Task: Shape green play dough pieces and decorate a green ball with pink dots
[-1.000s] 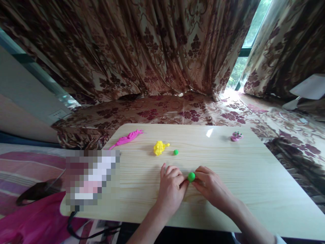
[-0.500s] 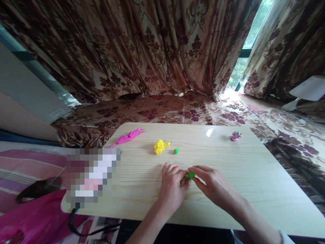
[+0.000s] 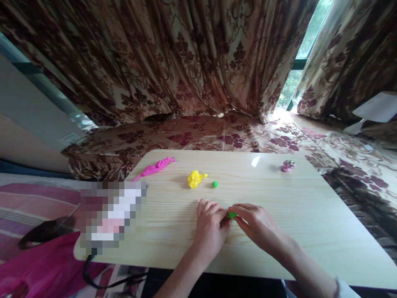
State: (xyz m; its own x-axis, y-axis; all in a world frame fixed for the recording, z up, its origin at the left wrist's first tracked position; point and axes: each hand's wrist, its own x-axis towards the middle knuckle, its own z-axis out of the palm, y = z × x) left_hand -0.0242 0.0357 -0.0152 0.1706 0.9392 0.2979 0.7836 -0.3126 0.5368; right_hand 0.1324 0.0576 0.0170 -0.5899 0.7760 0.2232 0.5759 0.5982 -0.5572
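Nearest, below the table edge, dark cloth (image 3: 214,286), with a pale sleeve (image 3: 343,287) round the right forearm. Off to the near left, bright pink cloth (image 3: 46,265) and a black strap (image 3: 86,278), curving down from a pixelated object (image 3: 118,215) at the table's left edge.

Next, over the near half of the pale wooden table (image 3: 294,252), two bare hands, close together and backs uppermost. In the right hand (image 3: 259,223), pinched between thumb and fingertips, a green lump (image 3: 231,215), mostly covered by fingers. At the lump's left end, the left hand (image 3: 211,227), with fingers curled, little finger lifted, and thumb and forefinger drawn in close; hard to tell, with knuckles in the way, whether grasping the lump or only touching it.

Just beyond the hands, a small green ball (image 3: 215,184), loose on the table. Just left of the ball and apart from it, a knobbly yellow lump (image 3: 194,179), with a short stub pointing right. Farther left, lying slantwise, a long pink piece (image 3: 156,166). Well to the right, near the far edge, a small pink and green piece (image 3: 288,166).

Beyond the table, a flower-patterned cover (image 3: 232,138), then, at far right, a white lamp (image 3: 376,108). Farthest, hanging in folds, patterned curtains (image 3: 186,62), with a strip of window (image 3: 310,35) between them.
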